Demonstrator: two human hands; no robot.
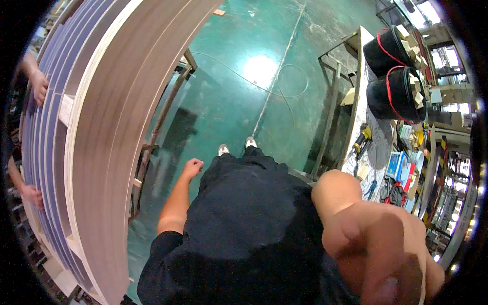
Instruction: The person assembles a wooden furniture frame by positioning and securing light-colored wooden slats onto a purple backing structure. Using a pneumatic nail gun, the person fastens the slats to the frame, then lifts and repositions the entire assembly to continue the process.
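My left hand [193,168] hangs beside my body, its fingers loosely curled, and nothing shows in them. It is nearest to the stack of boards [109,127] on the left, apart from it. My right hand [373,244] is raised very close to the view at the lower right, large and partly in shadow. Its fingertips are hidden, so I cannot make out whether it holds anything. The boards have a wood-grain face, a pale plywood edge and several purplish layers behind.
Another person's hands [38,86] rest on the boards' far-left side. A workbench [358,107] at right carries black buckets [389,94] of wood blocks, a yellow-and-black power tool [362,138] and a blue box [397,165]. A thin hose [244,77] loops across the green floor [229,40].
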